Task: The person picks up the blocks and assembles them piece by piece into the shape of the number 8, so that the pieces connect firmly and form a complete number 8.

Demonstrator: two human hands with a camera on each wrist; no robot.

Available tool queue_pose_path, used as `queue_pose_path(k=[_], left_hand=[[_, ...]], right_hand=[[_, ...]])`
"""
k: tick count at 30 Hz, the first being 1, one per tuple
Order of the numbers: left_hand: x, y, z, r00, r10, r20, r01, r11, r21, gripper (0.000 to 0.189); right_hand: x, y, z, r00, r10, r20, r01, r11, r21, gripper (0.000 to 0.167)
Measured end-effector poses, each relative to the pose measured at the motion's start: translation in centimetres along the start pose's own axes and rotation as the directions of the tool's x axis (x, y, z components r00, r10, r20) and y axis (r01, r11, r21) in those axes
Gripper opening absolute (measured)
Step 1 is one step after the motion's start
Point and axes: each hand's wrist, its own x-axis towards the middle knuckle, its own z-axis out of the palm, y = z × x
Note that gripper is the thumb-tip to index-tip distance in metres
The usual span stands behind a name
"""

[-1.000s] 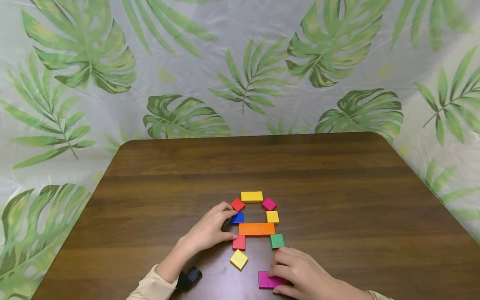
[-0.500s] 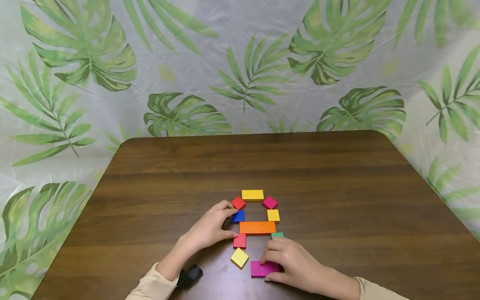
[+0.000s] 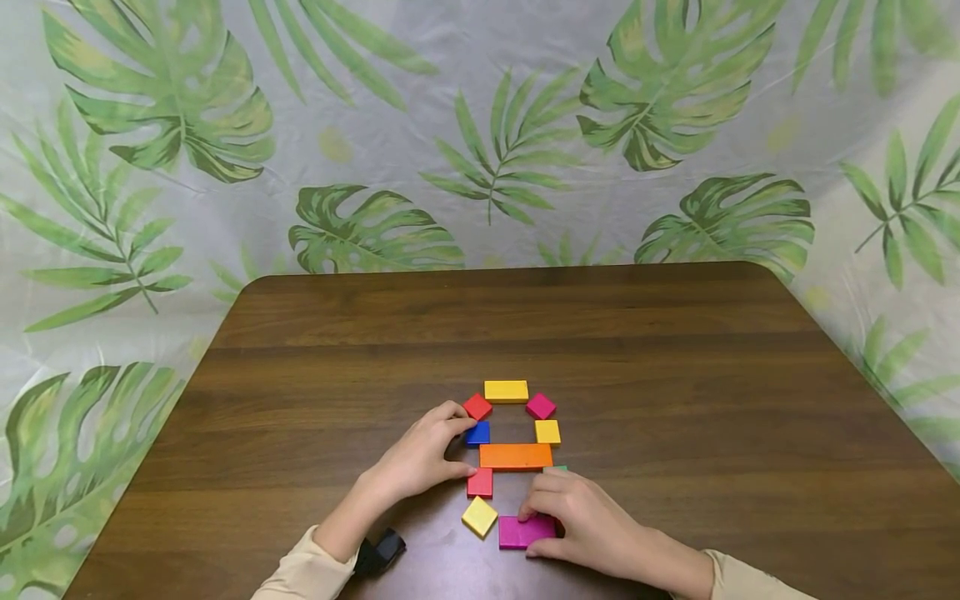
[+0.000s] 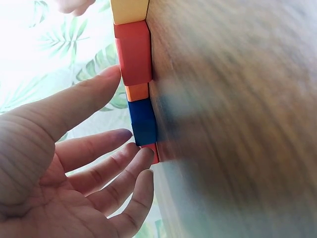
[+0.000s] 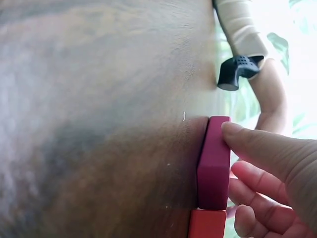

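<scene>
My right hand (image 3: 588, 521) pinches a flat magenta rectangular block (image 3: 521, 533) between thumb and fingers at the lower end of the block figure. In the right wrist view a red block (image 5: 208, 224) sits right against it; in the head view my hand covers that one. A green block (image 3: 556, 470) is mostly covered too. On the figure's left side my left hand (image 3: 423, 454) rests with relaxed fingers, its thumb at a red block (image 4: 134, 54) and its index fingertip by a blue block (image 4: 142, 123). Below the red block lies a yellow block (image 3: 479, 517), turned cornerwise.
An orange bar (image 3: 515, 457) crosses the figure's middle. Above it are a small yellow block (image 3: 547, 432), a magenta one (image 3: 541, 407), a red one (image 3: 477, 407) and a yellow bar (image 3: 506, 392). All lie on the brown wooden table (image 3: 337, 358). A leaf-print sheet (image 3: 510, 225) hangs behind.
My right hand has slid the magenta block up and left, toward the yellow cornerwise block, and now covers most of the green block. The left hand has stayed in place.
</scene>
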Motion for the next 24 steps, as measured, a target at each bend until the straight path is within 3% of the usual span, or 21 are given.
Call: queue_pose_path(k=[9, 24], left_hand=[[-0.22, -0.04, 0.03, 1.0, 0.009, -0.011, -0.009, 1.0, -0.001, 0.054], [-0.43, 0.05, 0.08, 1.0, 0.005, -0.014, -0.005, 1.0, 0.023, 0.054]], right_hand=[[0.14, -0.15, -0.08, 0.998, 0.043, 0.041, -0.044, 0.998, 0.032, 0.024], [0.15, 0.06, -0.49, 0.999, 0.028, -0.025, -0.027, 0.999, 0.02, 0.026]])
